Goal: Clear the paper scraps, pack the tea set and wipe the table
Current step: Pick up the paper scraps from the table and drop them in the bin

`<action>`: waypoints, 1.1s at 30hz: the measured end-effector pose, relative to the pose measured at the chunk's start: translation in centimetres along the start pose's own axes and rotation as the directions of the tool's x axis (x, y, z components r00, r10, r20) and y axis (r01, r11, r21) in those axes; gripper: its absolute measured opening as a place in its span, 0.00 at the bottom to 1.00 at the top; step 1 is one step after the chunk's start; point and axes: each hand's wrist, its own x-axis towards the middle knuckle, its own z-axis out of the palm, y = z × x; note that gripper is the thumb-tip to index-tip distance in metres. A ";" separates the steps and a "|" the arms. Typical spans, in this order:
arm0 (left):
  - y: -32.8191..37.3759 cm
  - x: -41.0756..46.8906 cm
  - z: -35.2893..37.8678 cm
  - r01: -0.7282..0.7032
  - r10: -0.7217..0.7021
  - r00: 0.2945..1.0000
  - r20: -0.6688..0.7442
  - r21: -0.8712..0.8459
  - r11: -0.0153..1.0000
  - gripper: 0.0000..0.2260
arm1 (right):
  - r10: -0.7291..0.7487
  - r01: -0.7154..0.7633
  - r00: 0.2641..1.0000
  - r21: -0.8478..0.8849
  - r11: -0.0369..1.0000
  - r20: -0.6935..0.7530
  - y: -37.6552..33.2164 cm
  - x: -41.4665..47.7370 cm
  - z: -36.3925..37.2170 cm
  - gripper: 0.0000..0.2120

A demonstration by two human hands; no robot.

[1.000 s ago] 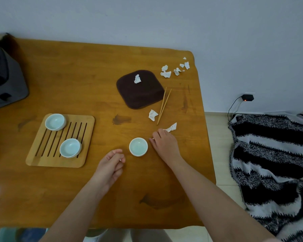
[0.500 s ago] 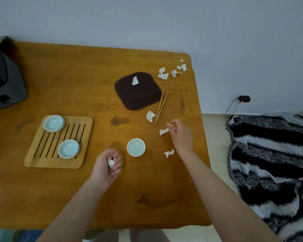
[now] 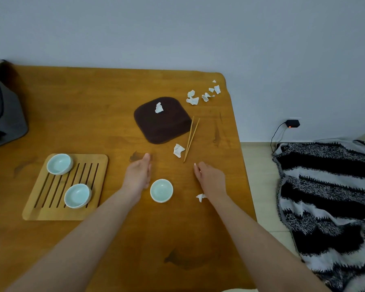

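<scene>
A soft grey fabric bag (image 3: 4, 114) is sitting at the far left edge of the view, partly cut off. A fuzzy black-and-white striped blanket (image 3: 329, 197) is lying crumpled on the pale beige floor (image 3: 259, 165) at the right. A small black adapter (image 3: 292, 123) is glowing red low on the plain pale grey wall (image 3: 177, 32), its thin black cable (image 3: 275, 134) curving down toward the blanket.

The left hand (image 3: 138, 175), fingers straight, is just left of a lone cup (image 3: 161, 190) on the worktop (image 3: 93, 114); the right hand (image 3: 211, 179) is near the wooden sticks' (image 3: 191, 139) tip. A paper scrap (image 3: 200, 197) lies beside the right wrist.
</scene>
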 end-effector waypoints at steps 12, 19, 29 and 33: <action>2.6 9.0 6.6 -0.416 0.371 0.854 0.365 0.907 0.066 0.17 | -0.112 0.214 0.900 0.205 0.955 -0.421 2.6 -4.0 2.8 0.16; 1.5 9.9 7.0 -0.418 0.362 0.836 0.413 0.906 -0.066 0.19 | -0.279 0.282 0.941 -0.012 0.959 -0.193 1.5 -5.2 2.8 0.21; 2.6 6.6 4.3 -0.461 0.477 0.862 0.173 0.658 0.595 0.08 | -0.398 0.398 0.917 -0.107 0.911 0.024 0.7 -4.1 2.0 0.07; 3.3 3.6 1.6 -0.383 0.385 0.921 0.051 0.291 0.877 0.12 | -0.093 0.089 0.995 0.095 0.991 0.034 -0.7 -3.0 0.1 0.14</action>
